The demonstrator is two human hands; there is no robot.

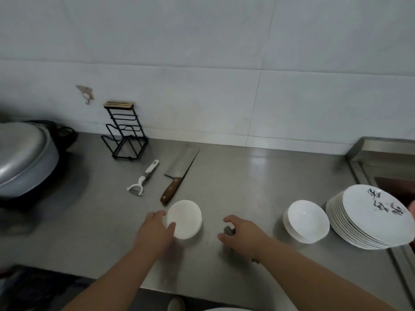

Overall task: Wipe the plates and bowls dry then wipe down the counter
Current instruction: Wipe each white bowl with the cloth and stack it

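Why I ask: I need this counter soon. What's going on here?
A person is working at the steel counter. The left hand holds a white bowl by its rim; the right hand grips a small grey wad, probably a cloth, beside it. A bowl stack and a plate stack wait at the right. A knife and a peeler lie behind.

The grey stainless-steel counter is showing a smooth brushed finish and is glaring softly below the smooth white wall tiles. The single white ceramic bowl in the left hand is looking duller than the glossy stack of white ceramic bowls and the shiny stack of white plates with black brush lettering. The steel-bladed cleaver is showing a satin blade and a polished brown wooden handle. The white plastic-and-metal peeler is looking smooth. The black wire rack is carrying a wooden top. The round grey metal pot lid is gleaming dully. The small dark grey wad in the right hand is looking matt, its material unclear.
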